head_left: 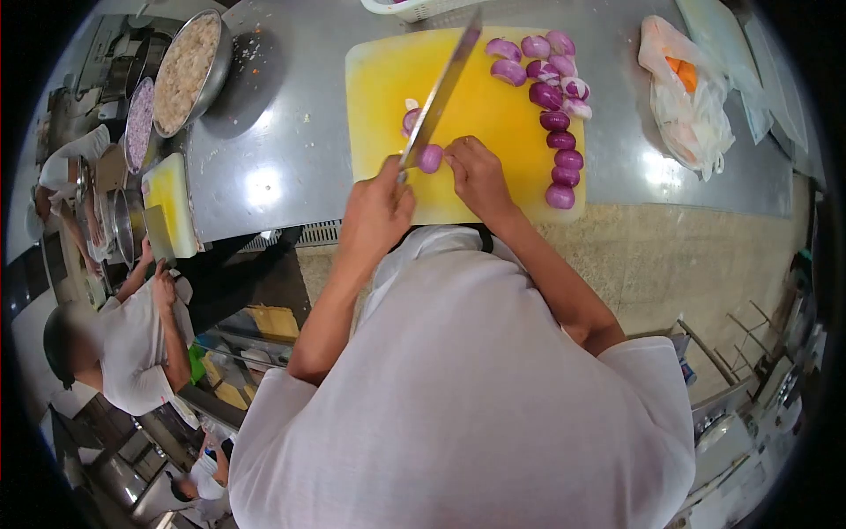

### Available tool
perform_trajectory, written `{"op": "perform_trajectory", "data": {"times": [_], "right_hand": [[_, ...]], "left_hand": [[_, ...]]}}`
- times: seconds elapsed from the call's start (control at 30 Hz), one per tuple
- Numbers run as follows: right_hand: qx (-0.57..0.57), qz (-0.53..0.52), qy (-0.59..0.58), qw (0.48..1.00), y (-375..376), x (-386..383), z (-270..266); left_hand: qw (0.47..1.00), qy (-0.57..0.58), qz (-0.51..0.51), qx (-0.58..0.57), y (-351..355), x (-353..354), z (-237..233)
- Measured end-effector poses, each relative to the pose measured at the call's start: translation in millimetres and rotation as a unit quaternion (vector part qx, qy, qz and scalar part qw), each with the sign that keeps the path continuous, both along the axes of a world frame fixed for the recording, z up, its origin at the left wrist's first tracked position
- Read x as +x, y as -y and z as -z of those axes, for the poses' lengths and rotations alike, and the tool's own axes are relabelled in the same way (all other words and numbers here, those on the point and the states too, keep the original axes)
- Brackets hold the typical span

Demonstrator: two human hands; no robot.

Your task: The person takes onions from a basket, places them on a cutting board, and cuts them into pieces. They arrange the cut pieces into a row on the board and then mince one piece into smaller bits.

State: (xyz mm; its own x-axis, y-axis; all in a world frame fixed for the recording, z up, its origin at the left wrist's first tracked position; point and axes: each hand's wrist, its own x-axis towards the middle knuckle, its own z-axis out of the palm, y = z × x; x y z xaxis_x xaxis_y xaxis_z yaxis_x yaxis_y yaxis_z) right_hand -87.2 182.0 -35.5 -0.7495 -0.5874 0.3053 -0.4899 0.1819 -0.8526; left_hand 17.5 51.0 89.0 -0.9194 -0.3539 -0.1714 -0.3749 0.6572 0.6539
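My left hand (pixel 374 207) is closed around the handle of a large kitchen knife (pixel 448 79), its blade slanting up and away to the right over the yellow cutting board (pixel 374 79). Just right of the blade is a peeled red onion (pixel 430 158). The fingertips of my right hand (pixel 480 179) are pinched together at this onion's right side. Another red onion piece (pixel 410 122) lies left of the blade, partly hidden by it, with a small whitish bit beside it. Several peeled red onions (pixel 560 140) are lined up along the board's right edge and clustered at its far right corner.
On the metal table (pixel 291 115), a steel bowl (pixel 220 66) of pale chopped food stands left, beside a bowl of chopped purple pieces (pixel 139 123). A plastic bag (pixel 674 110) with something orange lies right. A co-worker (pixel 132 344) holds a cleaver (pixel 159 231) at another board (pixel 181 198).
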Motion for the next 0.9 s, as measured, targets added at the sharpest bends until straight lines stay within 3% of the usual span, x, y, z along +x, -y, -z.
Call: {"op": "perform_trajectory", "data": {"times": [0.1,0.2,0.33,0.4,0.53,0.6,0.73,0.8,0.9], "right_hand": [[0.019,0.048,-0.043,0.998,14,7,-13],[0.082,-0.006,-0.066,0.994,21,6,-23],[0.118,0.089,-0.127,0.981,5,-70,14],[0.19,0.149,-0.197,0.95,-7,-94,-22],[0.059,0.083,-0.211,0.972,33,-80,-35],[0.074,-0.021,-0.133,0.988,59,-51,-40],[0.119,-0.05,-0.095,0.987,57,-45,-19],[0.08,-0.013,-0.09,0.993,33,-44,-19],[0.038,-0.042,-0.038,0.998,15,-22,-13]], "left_hand": [[0.999,0.001,-0.03,0.021,13,20,-11],[0.998,0.014,-0.065,0.007,20,26,-14],[0.994,-0.018,-0.102,0.017,29,36,-3],[0.992,-0.012,-0.12,0.029,30,40,0],[0.984,-0.016,-0.174,0.045,33,44,11],[0.978,-0.012,-0.198,0.063,37,43,16],[0.979,-0.019,-0.188,0.072,39,41,13],[0.978,-0.028,-0.192,0.076,34,44,13],[0.987,-0.021,-0.14,0.078,28,40,13]]}}
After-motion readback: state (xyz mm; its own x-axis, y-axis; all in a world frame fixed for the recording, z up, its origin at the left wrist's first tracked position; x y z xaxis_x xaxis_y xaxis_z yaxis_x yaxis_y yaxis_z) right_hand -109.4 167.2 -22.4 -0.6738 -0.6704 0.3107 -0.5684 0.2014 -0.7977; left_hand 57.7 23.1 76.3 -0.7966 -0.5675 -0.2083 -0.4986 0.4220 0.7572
